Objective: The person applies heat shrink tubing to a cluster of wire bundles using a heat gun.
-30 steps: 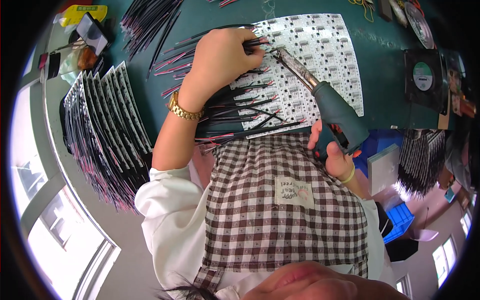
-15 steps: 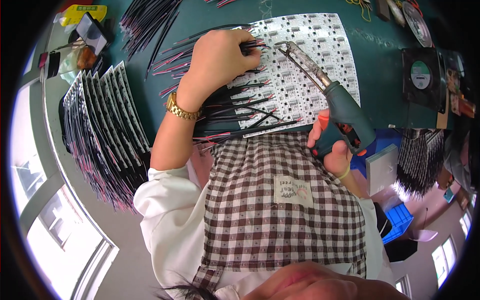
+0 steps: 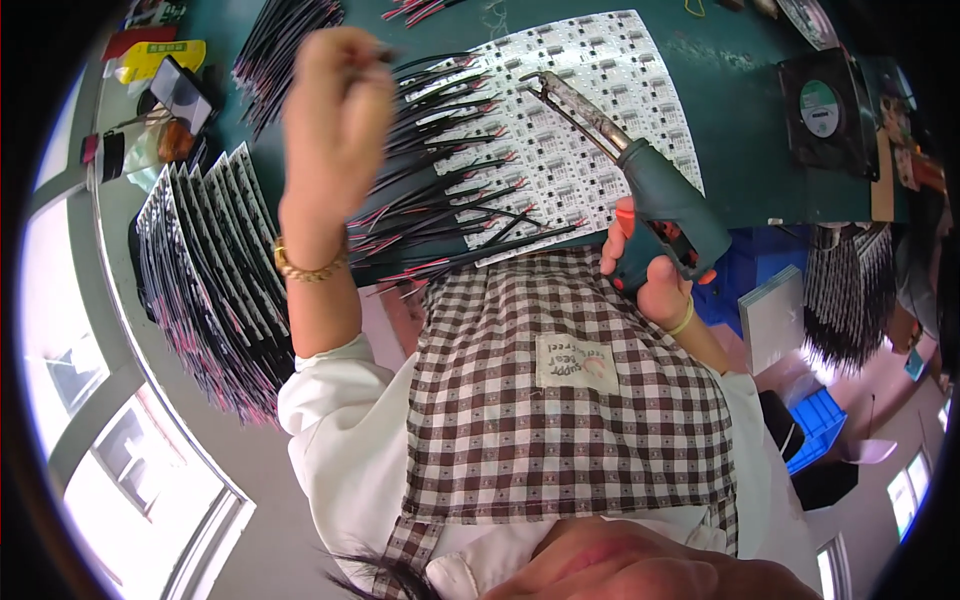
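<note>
Gripping soldering gun [image 3: 660, 205] w/ right hand [image 3: 650, 275]; left hand [image 3: 335, 110] pinching wire by yellow label [image 3: 160, 55].

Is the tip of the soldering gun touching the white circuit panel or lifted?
Cannot tell: the soldering gun, in the right hand, points its tip over the white circuit panel, but contact is unclear.

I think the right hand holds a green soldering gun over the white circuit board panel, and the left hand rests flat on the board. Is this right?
Not quite. In the head view the left hand is raised off the white circuit board panel, pinching something small. The right hand does hold the green soldering gun over the panel.
</note>
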